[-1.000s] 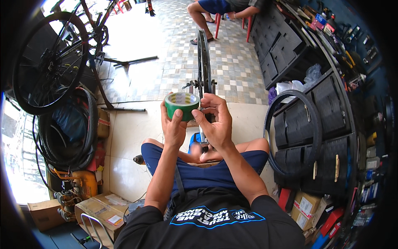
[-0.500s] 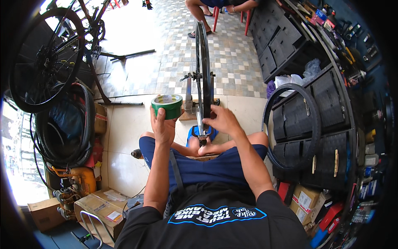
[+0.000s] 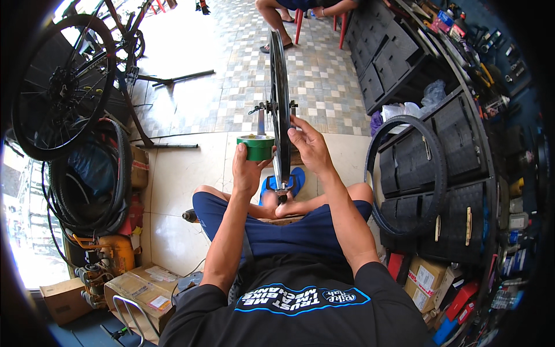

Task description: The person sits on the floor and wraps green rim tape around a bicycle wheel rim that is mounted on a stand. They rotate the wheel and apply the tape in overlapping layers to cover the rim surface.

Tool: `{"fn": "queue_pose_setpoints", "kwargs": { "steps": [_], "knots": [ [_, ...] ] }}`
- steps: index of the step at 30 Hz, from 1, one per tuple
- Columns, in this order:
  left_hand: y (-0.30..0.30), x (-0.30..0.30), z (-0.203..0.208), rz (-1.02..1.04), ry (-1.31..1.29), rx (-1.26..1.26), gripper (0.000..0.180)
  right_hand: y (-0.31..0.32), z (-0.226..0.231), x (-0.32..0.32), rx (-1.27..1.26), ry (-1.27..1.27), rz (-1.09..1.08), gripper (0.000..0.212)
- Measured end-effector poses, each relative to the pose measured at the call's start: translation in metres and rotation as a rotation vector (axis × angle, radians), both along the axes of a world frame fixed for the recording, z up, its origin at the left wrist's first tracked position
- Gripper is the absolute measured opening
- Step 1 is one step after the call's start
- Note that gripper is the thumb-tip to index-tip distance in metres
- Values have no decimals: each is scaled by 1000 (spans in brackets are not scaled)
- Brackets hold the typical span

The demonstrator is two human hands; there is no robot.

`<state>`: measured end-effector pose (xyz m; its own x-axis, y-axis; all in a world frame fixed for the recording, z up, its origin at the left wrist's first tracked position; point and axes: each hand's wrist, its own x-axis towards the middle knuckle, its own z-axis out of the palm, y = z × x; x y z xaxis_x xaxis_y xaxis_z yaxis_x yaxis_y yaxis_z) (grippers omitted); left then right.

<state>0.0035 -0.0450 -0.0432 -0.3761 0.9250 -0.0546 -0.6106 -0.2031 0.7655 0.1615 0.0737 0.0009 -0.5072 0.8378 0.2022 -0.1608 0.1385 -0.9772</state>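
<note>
A roll of green tape [image 3: 256,150] sits in my left hand [image 3: 247,169], gripped between thumb and fingers just left of the wheel. The bicycle wheel [image 3: 280,87] stands upright and edge-on before me, a black rim with no tyre on it, its axle held in a stand [image 3: 261,118]. My right hand [image 3: 312,147] is raised at the wheel's right side, thumb and fingers apart. Its fingertips are close to the rim; whether they touch it I cannot tell.
A loose tyre [image 3: 374,173] leans on black drawers [image 3: 457,211] at right. Bicycles [image 3: 110,63], hanging tyres [image 3: 122,173] and cardboard boxes [image 3: 136,292] line the left. Blue slippers [image 3: 298,179] lie below the wheel. Another person [image 3: 272,17] sits at the far end near red chair legs.
My left hand has brought the tape roll right, close beside the wheel, and tipped it more side-on. My right hand has risen along the rim, its fingers now pointing upward.
</note>
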Motion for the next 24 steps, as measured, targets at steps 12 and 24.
{"fn": "queue_pose_setpoints", "kwargs": {
  "steps": [12, 24],
  "knots": [
    [2, 2, 0, 21, -73, -15, 72, 8, -4, 6, 23, -160, 45, 41],
    [1, -19, -7, 104, 93, -17, 75, -34, -20, 50, 268, -544, 22, 57]
  ]
}}
